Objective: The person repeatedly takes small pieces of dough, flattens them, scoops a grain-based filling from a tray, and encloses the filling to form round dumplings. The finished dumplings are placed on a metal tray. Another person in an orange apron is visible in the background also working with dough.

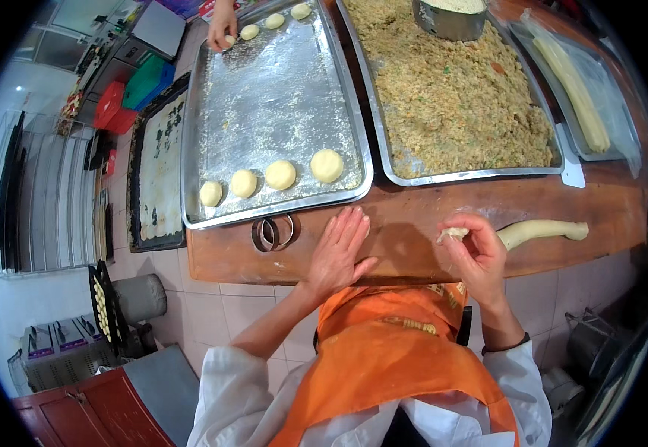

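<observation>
My left hand (339,256) lies palm down at the front of the wooden table (402,207), fingers extended and thumb apart; whatever is under the palm is hidden. My right hand (477,262) pinches a small ragged piece of dough (451,233) between thumb and fingertips. Just right of it, a pale dough rope (550,229) rests on the wood, its near end hidden by that hand. Two metal ring cutters (274,233) lean together left of my left hand. Beyond them, a metal tray (279,211) bears round dough pieces (281,175) in a near row and a far row.
A co-worker's hand (222,25) touches a dough piece at the tray's far left corner. Another tray (469,177) holds crumbly filling (463,100) and a metal bowl (449,23). At far right, a dough roll (572,89) lies under plastic. A dark-edged baking tray (159,167) stands left.
</observation>
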Tool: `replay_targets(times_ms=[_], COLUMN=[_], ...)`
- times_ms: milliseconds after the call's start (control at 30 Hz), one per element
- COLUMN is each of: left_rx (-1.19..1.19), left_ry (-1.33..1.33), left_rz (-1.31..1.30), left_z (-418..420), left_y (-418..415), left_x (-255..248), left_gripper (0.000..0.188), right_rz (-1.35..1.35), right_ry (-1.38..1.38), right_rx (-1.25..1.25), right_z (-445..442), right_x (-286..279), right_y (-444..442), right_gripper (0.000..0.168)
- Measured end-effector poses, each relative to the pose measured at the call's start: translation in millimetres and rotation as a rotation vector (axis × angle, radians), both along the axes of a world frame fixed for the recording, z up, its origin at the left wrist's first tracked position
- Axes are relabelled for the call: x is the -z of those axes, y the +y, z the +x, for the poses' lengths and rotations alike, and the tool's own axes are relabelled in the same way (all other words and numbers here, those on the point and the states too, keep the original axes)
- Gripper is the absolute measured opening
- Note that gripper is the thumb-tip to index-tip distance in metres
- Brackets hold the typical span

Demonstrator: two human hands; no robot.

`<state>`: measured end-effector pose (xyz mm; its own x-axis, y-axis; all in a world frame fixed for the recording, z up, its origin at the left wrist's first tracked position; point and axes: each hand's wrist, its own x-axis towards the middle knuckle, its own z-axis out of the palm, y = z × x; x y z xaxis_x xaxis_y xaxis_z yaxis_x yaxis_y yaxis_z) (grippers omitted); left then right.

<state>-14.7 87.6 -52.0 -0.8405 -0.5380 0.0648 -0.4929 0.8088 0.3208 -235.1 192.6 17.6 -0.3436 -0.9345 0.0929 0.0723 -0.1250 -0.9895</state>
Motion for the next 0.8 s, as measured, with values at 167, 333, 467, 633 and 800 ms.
replay_targets(times_ms=[167,333,467,633,800], left_rx=[-0.283,-0.458,-0.227,-0.511,-0.523], left_ry=[0.301,0.143,0.269,0.454,0.39], left_rz=[0.373,-0.016,0.215,0.463,0.355], left_z=[11.8,-3.4,-9.3,-32.0,-41.2], left_y=[-9.6,-6.3,10.7,-44.9,-171.5], left_x=[0.2,7.1,-1.7,-59.9,-45.3], left_gripper=[0.052,0.043,0.043,0.042,0.043], right_rz=[-0.146,0.078,0.053,0.136,0.195], right_ry=[0.136,0.014,-0.034,-0.082,-0.192], right_rx=[-0.011,0.031,0.003,0.024,-0.017], right_z=[0.1,2.4,1.1,-4.9,-2.2], right_x=[-2.4,6.0,5.7,21.7,20.3], right_y=[2.8,9.1,0.8,-11.4,-17.6], right_gripper=[0.019,0.021,0.02,0.018,0.018])
